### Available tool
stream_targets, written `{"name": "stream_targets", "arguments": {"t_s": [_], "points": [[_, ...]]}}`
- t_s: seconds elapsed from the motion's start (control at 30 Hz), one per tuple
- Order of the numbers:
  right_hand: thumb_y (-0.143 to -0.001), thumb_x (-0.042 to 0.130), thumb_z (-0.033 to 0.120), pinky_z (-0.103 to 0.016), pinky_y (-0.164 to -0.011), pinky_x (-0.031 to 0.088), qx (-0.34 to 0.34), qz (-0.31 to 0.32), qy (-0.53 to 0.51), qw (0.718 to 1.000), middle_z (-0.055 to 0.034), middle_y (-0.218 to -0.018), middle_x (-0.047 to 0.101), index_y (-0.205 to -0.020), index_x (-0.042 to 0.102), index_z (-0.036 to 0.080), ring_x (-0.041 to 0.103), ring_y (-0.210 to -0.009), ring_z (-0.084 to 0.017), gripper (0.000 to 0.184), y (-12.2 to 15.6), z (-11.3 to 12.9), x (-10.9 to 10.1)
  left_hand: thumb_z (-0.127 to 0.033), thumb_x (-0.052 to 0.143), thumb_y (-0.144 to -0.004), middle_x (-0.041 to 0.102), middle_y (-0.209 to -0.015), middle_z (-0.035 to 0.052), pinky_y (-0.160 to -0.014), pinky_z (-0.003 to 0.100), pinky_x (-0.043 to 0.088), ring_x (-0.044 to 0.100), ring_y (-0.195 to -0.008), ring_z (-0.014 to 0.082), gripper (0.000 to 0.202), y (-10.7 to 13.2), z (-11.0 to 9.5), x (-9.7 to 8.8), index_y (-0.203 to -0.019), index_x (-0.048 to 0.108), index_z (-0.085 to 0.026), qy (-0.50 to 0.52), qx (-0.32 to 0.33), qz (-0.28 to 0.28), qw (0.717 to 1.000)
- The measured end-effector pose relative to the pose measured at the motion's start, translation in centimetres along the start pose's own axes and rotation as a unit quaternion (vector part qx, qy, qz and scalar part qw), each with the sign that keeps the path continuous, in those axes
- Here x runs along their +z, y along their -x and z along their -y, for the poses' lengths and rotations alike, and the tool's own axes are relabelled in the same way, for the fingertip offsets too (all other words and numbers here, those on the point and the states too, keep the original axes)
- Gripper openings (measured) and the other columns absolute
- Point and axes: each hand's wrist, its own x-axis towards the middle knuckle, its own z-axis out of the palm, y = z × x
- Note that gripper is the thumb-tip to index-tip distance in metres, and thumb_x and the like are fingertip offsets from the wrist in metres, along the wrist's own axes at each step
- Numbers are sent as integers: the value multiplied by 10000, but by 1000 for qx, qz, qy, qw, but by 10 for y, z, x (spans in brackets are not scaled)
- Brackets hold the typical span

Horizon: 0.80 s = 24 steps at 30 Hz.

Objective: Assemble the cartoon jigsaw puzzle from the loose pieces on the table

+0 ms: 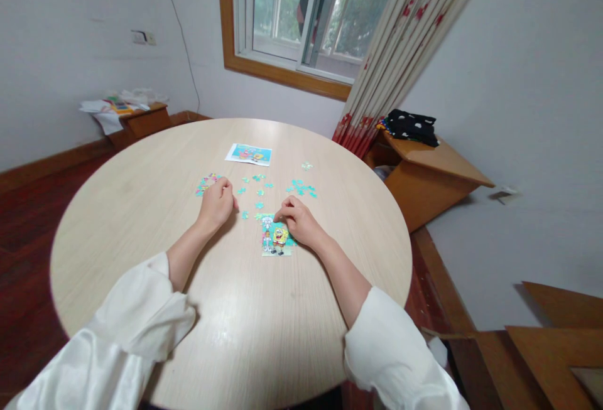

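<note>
On the round table a partly joined jigsaw puzzle [277, 248] shows a yellow square cartoon figure and a pale tall one. My right hand [300, 221] reaches over its upper right part, thumb and finger pinched on a puzzle piece at the top edge. The piece is mostly hidden by the fingertips. My left hand [218, 201] rests with curled fingers beside a cluster of colourful pieces [206, 182]; whatever it holds is out of sight. Loose green-blue pieces [259, 193] lie between my hands. More blue pieces [301, 188] are grouped beyond my right hand.
A printed picture sheet [250, 154] lies toward the table's far side, and a single pale piece cluster [306, 166] sits to its right. Beyond the round table [226, 334] are a window [301, 21], a curtain [377, 52] and a wooden cabinet [424, 178] with dark cloth on top.
</note>
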Motion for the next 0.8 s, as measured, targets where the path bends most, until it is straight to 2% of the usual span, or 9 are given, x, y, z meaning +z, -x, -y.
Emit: {"name": "stream_targets", "arguments": {"t_s": [0.37,0.57,0.8], "points": [[-714,445,-80,-266,-740,402,-4,-5,12,1000,-11,-802,451,-701,697,182,478,-778,-128,363,1,1,0,-192,347,-785,505,-423,-31,-615,297,370,538,-508,183,200,-4,10,2,-594,384,-237,7,2,-14,1000],[-718,442,-66,-268,-730,410,-8,1,10,1000,-12,-799,461,-682,689,179,479,-766,-125,349,2,2,-1,-191,344,-795,480,-420,-38,-652,306,375,513,-503,176,235,-4,9,0,-566,368,-239,-3,-7,-54,999],[-720,441,-58,-277,-727,420,-7,-3,7,1000,-17,-801,466,-684,692,183,488,-765,-130,349,2,2,-2,-164,347,-797,471,-417,-40,-656,302,374,507,-510,179,239,-3,5,-1,-570,369,-238,11,-10,-56,998]]}}
